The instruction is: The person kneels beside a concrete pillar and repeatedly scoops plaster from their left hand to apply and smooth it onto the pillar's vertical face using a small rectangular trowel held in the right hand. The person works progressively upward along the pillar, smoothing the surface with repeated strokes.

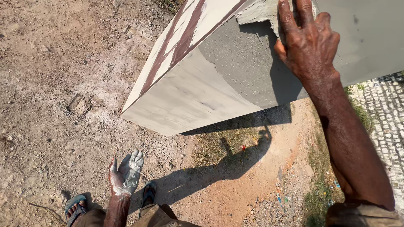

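Bare, dry ground (54,84) of packed dirt and small stones fills the left of the view, with a patch of dry grass (219,145) lower down and a strip of cobbled paving (389,122) along the right edge. Strong sun throws the person's shadow (227,164) across the reddish earth.

A tall concrete block (202,80) with flat faces rises toward the camera. Its left face is pale with dark red stripes; the face turned to the person is partly coated in smooth grey plaster (248,63), with the lower left part pale and bare. At the top, a thick lump of wet plaster (256,12) sits at the edge of the coated area.

The right hand (309,42) lies flat against the plastered face, fingers spread and pressed onto the wet lump, its grip released, grasping nothing. The forearm runs down to the lower right corner.

The left hand (125,174) hangs low beside the body, well apart from the block, smeared with grey plaster, fingers loosely extended and holding nothing. Below it are two feet in blue sandals (75,207) on the dirt.
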